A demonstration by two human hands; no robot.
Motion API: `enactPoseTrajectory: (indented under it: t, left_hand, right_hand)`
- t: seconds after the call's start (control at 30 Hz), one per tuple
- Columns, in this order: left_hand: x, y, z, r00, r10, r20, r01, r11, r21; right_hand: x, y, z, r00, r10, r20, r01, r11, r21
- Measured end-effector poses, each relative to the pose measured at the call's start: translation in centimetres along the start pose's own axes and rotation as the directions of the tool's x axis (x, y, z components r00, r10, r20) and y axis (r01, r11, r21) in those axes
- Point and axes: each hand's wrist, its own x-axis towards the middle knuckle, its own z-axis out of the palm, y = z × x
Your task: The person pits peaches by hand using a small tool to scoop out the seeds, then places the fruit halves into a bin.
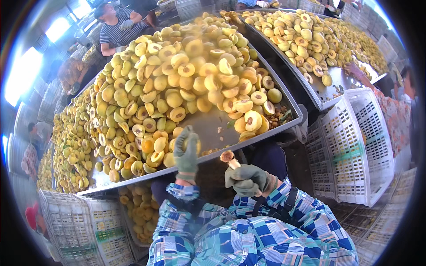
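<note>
A large heap of halved yellow stone fruit (156,93), many with brown pit hollows, lies on a metal table (213,124) before me. My left hand (187,153), in a grey-green glove, is at the table's near edge beside the heap; a bit of yellow fruit shows at its fingers, but whether it grips this is unclear. Nearer my body, just off the edge, my gloved right hand (248,179) is closed on a small tool (234,163) with a pale shaft. A brown fruit stone (227,156) sits at the tool's upper tip.
White plastic crates (347,146) stand at the right, others (83,226) at lower left. Under the table is a crate of fruit (141,212). Debris and leaves (279,118) lie in the table's right corner. A second table (319,79) holds fruit; co-workers (121,28) surround the tables.
</note>
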Motion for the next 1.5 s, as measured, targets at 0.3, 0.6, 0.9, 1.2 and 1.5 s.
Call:
enactPoseTrajectory:
  t: [0.3, 0.6, 0.9, 1.2, 1.5]
  left_hand:
    - [6.1, -0.7, -4.6, 0.862, -0.033, 0.506, -0.507, -0.045, 0.861]
    - [3.5, 0.7, 6.3, 0.510, -0.205, 0.836, -0.820, 0.180, 0.544]
    - [3.8, -6.3, 9.1, 0.601, -0.329, 0.728, -0.672, 0.286, 0.683]
    - [4.3, -8.7, 4.8, 0.710, -0.090, 0.699, -0.510, 0.618, 0.598]
    - [-0.5, -1.4, 4.8, 0.787, 0.228, 0.573, -0.331, 0.940, 0.081]
  right_hand:
    - [0.7, 2.1, -9.7, 0.758, -0.100, -0.645, 0.057, 0.995, -0.087]
    - [-2.9, 1.1, -6.9, 0.650, -0.178, -0.738, 0.039, 0.979, -0.202]
    - [-2.6, 0.5, -7.3, 0.628, -0.207, -0.751, -0.123, 0.926, -0.358]
    - [-0.9, -2.0, -1.8, 0.433, -0.701, -0.567, 0.211, 0.690, -0.692]
    - [2.1, -4.9, 1.1, 0.651, -0.591, -0.476, 0.030, 0.647, -0.762]
